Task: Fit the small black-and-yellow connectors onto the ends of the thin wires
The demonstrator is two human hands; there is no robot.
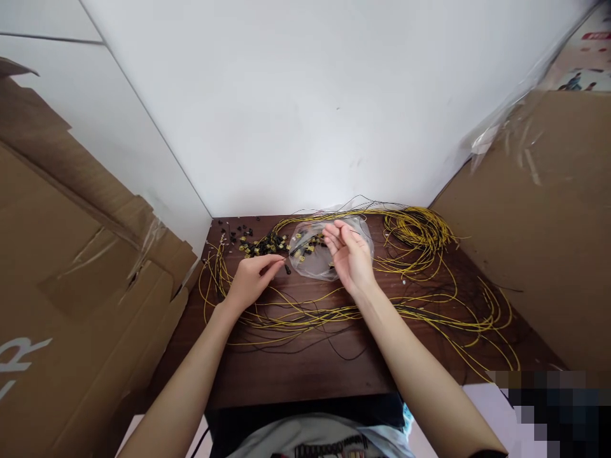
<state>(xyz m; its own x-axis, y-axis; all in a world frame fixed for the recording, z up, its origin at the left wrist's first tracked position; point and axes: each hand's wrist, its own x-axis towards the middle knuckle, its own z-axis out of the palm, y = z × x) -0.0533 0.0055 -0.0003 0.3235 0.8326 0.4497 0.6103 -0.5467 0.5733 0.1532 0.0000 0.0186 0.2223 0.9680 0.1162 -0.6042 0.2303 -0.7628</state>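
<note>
My left hand [252,277] is closed, thumb and fingertips pinched together above the table; whatever is between them is too small to make out. Just past its fingertips lies a small black connector piece [287,270]. My right hand [352,257] is turned palm up over a clear plastic bag [310,272], its fingers loosely curled and apart, and nothing plain shows in it. Small black and yellow parts [300,254] lie on or in the bag. Left of them is a pile of black connectors [267,245] with yellow bits, joined to thin wires.
A coil of yellow and black wires [420,232] lies at the back right. More long wires [329,313] stretch across the brown table [305,375] under my forearms. Cardboard boxes stand at left [95,267] and right [534,242]. A white wall [305,114] closes the back.
</note>
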